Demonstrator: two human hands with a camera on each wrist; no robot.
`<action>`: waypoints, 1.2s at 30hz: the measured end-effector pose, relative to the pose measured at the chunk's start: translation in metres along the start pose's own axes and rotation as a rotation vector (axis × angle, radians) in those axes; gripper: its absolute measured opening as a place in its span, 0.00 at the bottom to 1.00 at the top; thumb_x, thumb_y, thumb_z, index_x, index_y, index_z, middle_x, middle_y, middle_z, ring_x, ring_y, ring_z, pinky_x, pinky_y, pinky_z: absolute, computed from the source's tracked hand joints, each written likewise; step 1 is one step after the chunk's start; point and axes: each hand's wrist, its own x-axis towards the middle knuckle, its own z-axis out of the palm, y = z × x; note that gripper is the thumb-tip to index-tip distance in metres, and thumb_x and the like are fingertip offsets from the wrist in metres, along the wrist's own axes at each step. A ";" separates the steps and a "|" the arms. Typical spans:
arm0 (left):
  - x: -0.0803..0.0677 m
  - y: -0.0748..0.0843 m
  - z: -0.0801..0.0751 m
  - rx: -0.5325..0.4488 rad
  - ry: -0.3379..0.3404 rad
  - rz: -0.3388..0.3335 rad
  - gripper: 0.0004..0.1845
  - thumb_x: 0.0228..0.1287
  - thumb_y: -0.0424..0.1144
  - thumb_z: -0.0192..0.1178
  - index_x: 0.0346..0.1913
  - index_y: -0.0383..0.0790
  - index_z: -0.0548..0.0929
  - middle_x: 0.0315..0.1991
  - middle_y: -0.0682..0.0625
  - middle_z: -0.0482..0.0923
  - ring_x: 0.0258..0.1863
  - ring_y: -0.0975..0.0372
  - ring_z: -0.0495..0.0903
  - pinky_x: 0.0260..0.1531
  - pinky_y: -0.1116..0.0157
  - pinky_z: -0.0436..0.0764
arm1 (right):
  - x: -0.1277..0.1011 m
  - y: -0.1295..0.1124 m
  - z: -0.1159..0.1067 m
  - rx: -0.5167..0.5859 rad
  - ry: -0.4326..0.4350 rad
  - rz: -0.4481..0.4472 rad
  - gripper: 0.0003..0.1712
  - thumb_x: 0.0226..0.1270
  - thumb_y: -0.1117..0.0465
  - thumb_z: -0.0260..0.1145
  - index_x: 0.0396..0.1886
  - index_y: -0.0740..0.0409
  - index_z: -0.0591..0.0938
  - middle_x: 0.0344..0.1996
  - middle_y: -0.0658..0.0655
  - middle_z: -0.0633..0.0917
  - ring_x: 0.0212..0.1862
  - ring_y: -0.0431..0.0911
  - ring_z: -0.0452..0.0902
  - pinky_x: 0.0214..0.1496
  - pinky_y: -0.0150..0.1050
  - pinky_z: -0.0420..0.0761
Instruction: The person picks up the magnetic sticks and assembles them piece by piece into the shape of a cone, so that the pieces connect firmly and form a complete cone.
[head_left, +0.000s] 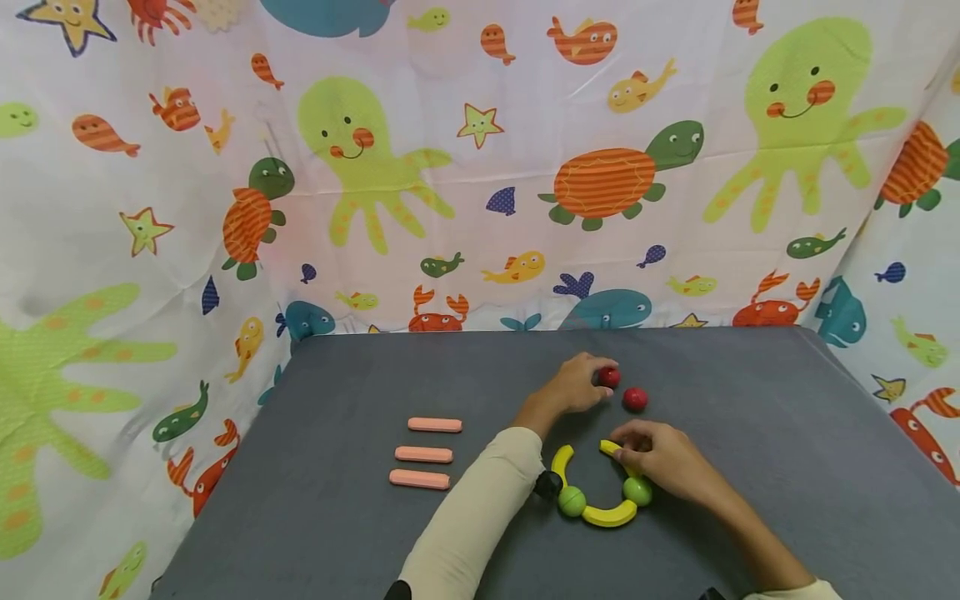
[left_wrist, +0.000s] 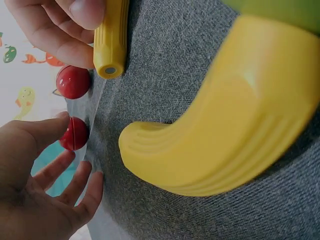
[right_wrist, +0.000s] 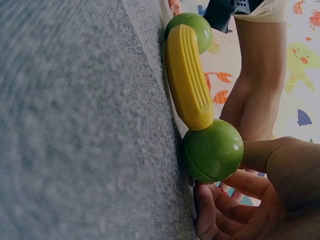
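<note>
On the grey table (head_left: 750, 400) lies an arc of yellow curved pieces (head_left: 609, 515) joined by green balls (head_left: 572, 500). My right hand (head_left: 660, 458) pinches the upper right yellow piece (head_left: 610, 447) near its free end; its fingers (left_wrist: 60, 35) curl round that yellow piece (left_wrist: 111, 40). My left hand (head_left: 577, 385) reaches further back and holds a red ball (head_left: 608, 377) at its fingertips, also seen as the lower red ball (left_wrist: 75, 134). A second red ball (head_left: 635, 399) lies loose beside it. A green ball (right_wrist: 212, 150) joined to a yellow piece (right_wrist: 187, 77) sits by my right palm.
Three pink bars (head_left: 423, 454) lie in a column on the left of the table. A sea-animal printed cloth (head_left: 480, 167) hangs behind and at both sides. The table's far edge runs just behind the red balls.
</note>
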 end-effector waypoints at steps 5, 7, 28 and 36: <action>0.000 0.000 0.000 -0.025 0.024 0.013 0.22 0.76 0.39 0.67 0.69 0.49 0.82 0.64 0.49 0.80 0.66 0.58 0.77 0.66 0.63 0.76 | 0.000 0.000 0.000 0.006 -0.001 -0.010 0.12 0.71 0.60 0.72 0.51 0.58 0.89 0.31 0.50 0.83 0.29 0.41 0.75 0.31 0.35 0.74; 0.000 -0.001 0.001 -0.037 0.029 0.012 0.20 0.75 0.39 0.67 0.67 0.48 0.83 0.61 0.50 0.82 0.63 0.59 0.79 0.63 0.64 0.78 | 0.000 0.000 0.000 0.005 0.001 -0.018 0.12 0.71 0.60 0.72 0.51 0.59 0.89 0.31 0.50 0.83 0.29 0.41 0.75 0.31 0.34 0.75; -0.013 -0.010 0.006 -0.073 0.065 -0.013 0.15 0.68 0.36 0.74 0.54 0.48 0.86 0.51 0.54 0.87 0.47 0.66 0.81 0.49 0.72 0.79 | 0.002 0.000 0.003 -0.023 0.014 -0.036 0.12 0.68 0.61 0.75 0.49 0.57 0.90 0.30 0.49 0.82 0.29 0.40 0.74 0.31 0.34 0.74; -0.035 -0.022 0.004 -0.210 0.100 0.033 0.21 0.75 0.38 0.67 0.68 0.47 0.83 0.62 0.51 0.84 0.56 0.61 0.83 0.52 0.69 0.83 | 0.002 -0.001 0.003 -0.026 0.007 -0.030 0.12 0.68 0.61 0.76 0.49 0.59 0.89 0.30 0.50 0.82 0.31 0.42 0.75 0.31 0.34 0.75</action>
